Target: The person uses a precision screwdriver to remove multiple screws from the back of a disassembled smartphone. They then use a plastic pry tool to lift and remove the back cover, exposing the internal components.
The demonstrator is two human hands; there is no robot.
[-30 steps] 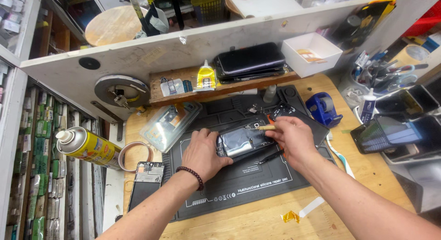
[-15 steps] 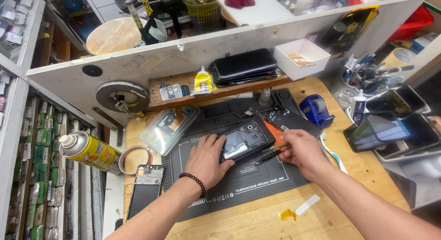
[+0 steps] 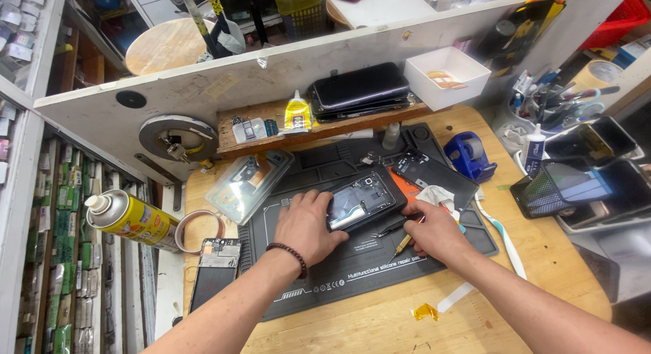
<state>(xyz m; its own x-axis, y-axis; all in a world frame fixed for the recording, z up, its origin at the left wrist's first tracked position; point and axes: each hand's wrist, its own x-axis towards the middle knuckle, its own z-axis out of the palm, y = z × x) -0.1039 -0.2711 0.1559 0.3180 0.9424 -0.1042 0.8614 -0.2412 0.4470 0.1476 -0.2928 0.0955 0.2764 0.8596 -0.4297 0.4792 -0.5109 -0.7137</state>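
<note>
- Cluttered repair bench of pale wood (image 3: pixel 380 323), with a dark grey silicone work mat (image 3: pixel 352 272) spread across its middle; take that mat as the landmark.
- On the mat's upper middle lies the opened smartphone with its back cover off (image 3: pixel 359 201), tilted, inner frame and boards showing.
- Your left hand (image 3: pixel 308 225) lies flat on the mat against the phone's left edge, fingers together and curled onto the rim, steadying it.
- Your right hand (image 3: pixel 434 232) sits at the phone's lower right corner, fingers pinched on a thin tool with a yellowish wooden handle (image 3: pixel 405 243); whether its tip touches the phone, you cannot tell.
- A white cloth or wipe (image 3: pixel 434 194) lies just above that hand.
- A dark back cover (image 3: pixel 434 174) rests on the mat's upper right, apart from the phone.
- Judgement: opening looks done; the inside work appears midway, and the cover is not yet refitted.
- Left of the mat: a yellow spray can (image 3: pixel 129 218), a tape roll (image 3: pixel 200 228), another stripped phone frame (image 3: pixel 213 269).
- Right of the mat: a blue tape dispenser (image 3: pixel 471 156).
</note>
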